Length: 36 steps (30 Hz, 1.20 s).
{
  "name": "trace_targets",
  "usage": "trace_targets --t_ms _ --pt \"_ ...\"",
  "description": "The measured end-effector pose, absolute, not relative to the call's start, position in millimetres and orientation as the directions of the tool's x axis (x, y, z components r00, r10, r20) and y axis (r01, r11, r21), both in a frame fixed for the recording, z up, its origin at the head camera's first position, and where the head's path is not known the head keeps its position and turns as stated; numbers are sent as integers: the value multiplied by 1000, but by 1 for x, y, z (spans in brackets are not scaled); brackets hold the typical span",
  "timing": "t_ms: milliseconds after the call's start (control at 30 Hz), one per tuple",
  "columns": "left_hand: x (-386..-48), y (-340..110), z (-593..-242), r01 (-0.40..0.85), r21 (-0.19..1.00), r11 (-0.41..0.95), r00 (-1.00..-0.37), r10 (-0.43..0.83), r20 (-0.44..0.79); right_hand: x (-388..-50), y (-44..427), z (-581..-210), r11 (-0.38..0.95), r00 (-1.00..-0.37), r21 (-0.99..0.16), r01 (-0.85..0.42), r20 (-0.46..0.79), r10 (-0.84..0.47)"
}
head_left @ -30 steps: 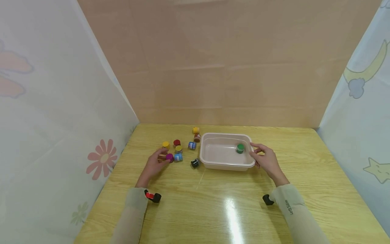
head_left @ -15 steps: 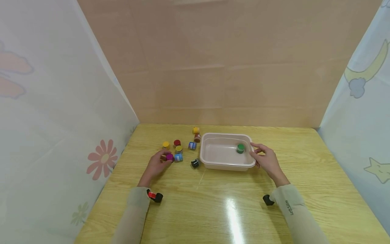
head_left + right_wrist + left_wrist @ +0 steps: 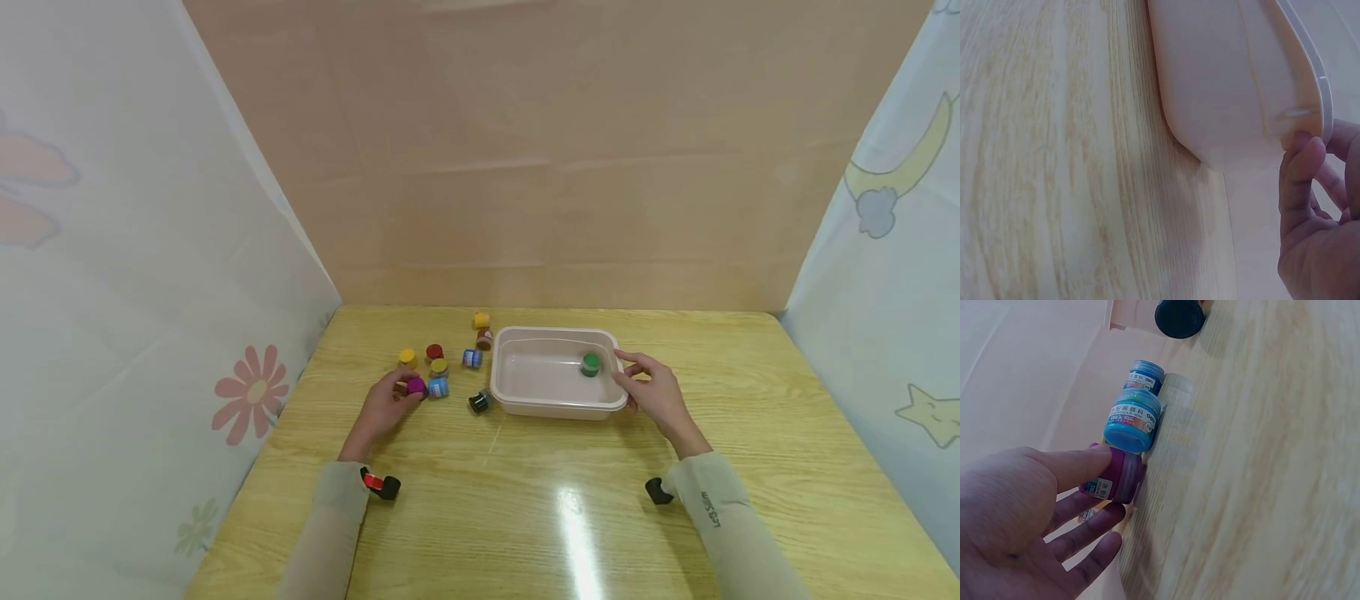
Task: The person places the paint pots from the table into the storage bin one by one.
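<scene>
Pinches the purple jar [image 3: 1129, 479] in the left hand [image 3: 382, 407], beside the light blue jar [image 3: 1132, 425], and grips the box [image 3: 555, 409] with the right hand [image 3: 655, 393]. Best to squeeze softly, without knocking the light blue jar.

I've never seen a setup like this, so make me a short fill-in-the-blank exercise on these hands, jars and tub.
1. The left hand holds a jar coloured ____.
2. The ____ hand grips the rim of the pale tub.
3. Inside the tub, the lone jar has a ____ lid.

Missing words: purple; right; green.
</scene>
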<state>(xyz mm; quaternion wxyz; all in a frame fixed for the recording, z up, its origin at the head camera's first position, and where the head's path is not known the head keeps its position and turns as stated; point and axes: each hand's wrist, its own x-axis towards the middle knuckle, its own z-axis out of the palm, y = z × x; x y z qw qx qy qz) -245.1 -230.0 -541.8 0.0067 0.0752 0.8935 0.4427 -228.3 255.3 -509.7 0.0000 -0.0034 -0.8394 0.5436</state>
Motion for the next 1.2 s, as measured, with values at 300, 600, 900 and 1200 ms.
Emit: trace_targets --t_ms 300,600,900,1200 --pt "-242 -234 -543 151 811 566 -988 122 98 -227 254 -513 407 -1000 -914 7 -7 2" --pt "-232 -230 -531 138 859 494 -990 90 108 -227 254 -513 399 -1000 -917 -17 19 2" --pt "-227 -213 -509 98 952 292 -992 110 68 -221 249 -498 381 -1000 -924 -11 8 -10" --pt "-226 -202 -503 60 987 148 -990 137 39 -227 255 -510 397 -1000 -918 -19 17 -8"
